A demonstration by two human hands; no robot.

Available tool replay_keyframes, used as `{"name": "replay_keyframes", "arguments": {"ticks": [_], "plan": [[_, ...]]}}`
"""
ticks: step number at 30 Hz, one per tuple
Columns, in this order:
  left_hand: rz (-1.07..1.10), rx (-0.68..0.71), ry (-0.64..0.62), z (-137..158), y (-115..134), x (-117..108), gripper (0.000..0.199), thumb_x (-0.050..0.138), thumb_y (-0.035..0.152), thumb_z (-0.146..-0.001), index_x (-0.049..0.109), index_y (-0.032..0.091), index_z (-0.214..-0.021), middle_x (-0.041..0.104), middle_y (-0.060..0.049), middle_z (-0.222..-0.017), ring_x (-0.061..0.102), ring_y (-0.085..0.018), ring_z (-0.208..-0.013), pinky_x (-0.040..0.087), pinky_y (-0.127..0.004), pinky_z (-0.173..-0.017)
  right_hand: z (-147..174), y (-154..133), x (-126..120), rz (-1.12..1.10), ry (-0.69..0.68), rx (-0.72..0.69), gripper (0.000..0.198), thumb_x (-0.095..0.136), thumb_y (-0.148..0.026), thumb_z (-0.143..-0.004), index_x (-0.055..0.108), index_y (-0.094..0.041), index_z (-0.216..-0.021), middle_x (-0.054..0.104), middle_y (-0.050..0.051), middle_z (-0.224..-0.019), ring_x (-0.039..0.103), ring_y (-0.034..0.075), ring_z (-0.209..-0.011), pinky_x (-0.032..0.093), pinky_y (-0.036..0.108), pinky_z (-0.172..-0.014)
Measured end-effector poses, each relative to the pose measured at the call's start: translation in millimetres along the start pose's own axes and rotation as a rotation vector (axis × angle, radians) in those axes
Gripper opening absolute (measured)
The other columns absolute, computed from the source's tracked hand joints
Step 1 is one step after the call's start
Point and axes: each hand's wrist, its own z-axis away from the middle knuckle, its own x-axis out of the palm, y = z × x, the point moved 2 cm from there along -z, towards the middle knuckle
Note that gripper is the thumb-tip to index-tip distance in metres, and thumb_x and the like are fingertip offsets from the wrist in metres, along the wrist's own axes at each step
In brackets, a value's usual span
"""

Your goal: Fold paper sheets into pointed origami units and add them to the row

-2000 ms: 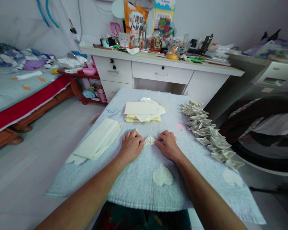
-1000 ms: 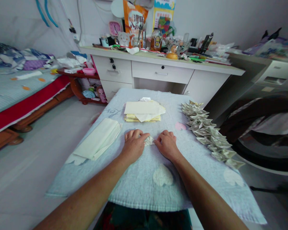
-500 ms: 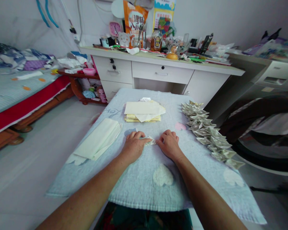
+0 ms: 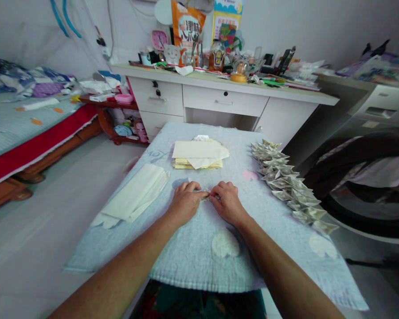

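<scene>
A small piece of folded paper [image 4: 205, 198] lies on the cloth-covered table [image 4: 193, 248], mostly covered by my fingers. My left hand [image 4: 187, 201] holds its left side, the index finger stretched across it. From the right, my right hand [image 4: 226, 200] pinches the paper's other end, its fingertips close to the left index finger. Beyond my hands sits a stack of cream and yellow paper sheets [image 4: 197, 150]. A long row of folded paper pieces [image 4: 287, 186] with pointed tips runs along the table's right side.
Folded pale sheets [image 4: 136, 192] lie on the left of the table. Behind it stands a white desk [image 4: 219, 99] crowded with jars, a clock and a snack bag. To the right is a front-loading washing machine [image 4: 375, 110]; to the left, a bed [image 4: 36, 128].
My right hand has moved left, closer to my left hand, and covers more of the small folded paper. My left hand has stayed nearly still.
</scene>
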Motion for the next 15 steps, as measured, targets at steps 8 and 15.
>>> {"name": "replay_keyframes", "arguments": {"ticks": [8,15], "plan": [[0.021,-0.02,-0.018,1.4,-0.4,-2.6,0.045,0.05,0.014,-0.085,0.06,0.038,-0.122,0.055,-0.003,-0.114,0.045,-0.023,-0.103,0.037,-0.04,-0.089,-5.6,-4.1,10.4,0.16,-0.064,0.048,0.011,0.051,-0.026,-0.091,0.06,-0.02,-0.088,0.06,0.007,-0.094,0.047,0.023,-0.091,0.029,0.035,-0.077],[0.02,-0.145,-0.013,6.4,-7.6,-12.7,0.045,0.055,0.019,-0.082,0.058,0.039,-0.123,0.056,-0.002,-0.118,0.044,-0.025,-0.109,0.032,-0.042,-0.093,-7.0,-7.8,12.6,0.237,-0.083,0.074,0.014,0.049,-0.029,-0.092,0.06,-0.02,-0.09,0.06,0.008,-0.097,0.046,0.024,-0.093,0.029,0.036,-0.077]]}}
